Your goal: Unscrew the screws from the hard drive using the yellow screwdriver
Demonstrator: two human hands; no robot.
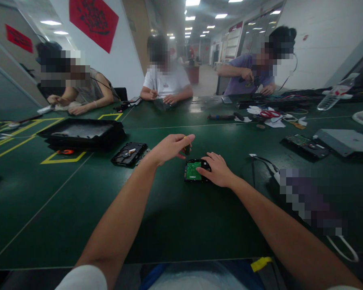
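Note:
A hard drive [192,175] lies on the green table in front of me, its green circuit board facing up. My right hand [218,168] grips its right side, thumb across the board and fingers over the far edge. Just above the drive's far left corner, my left hand [174,147] is closed around a short screwdriver [187,150] with a dark handle and a bit of yellow. The screwdriver's tip is too small to make out. To the left lies another hard drive [127,154] with small pale pieces on top, beside a loose circuit board [142,156].
Black trays [86,129] are stacked at the left. On the right are another drive [305,146], a grey metal case [347,141], a blurred-out object with a white cable [308,197] and a plastic bottle [335,94]. Several people sit across the table.

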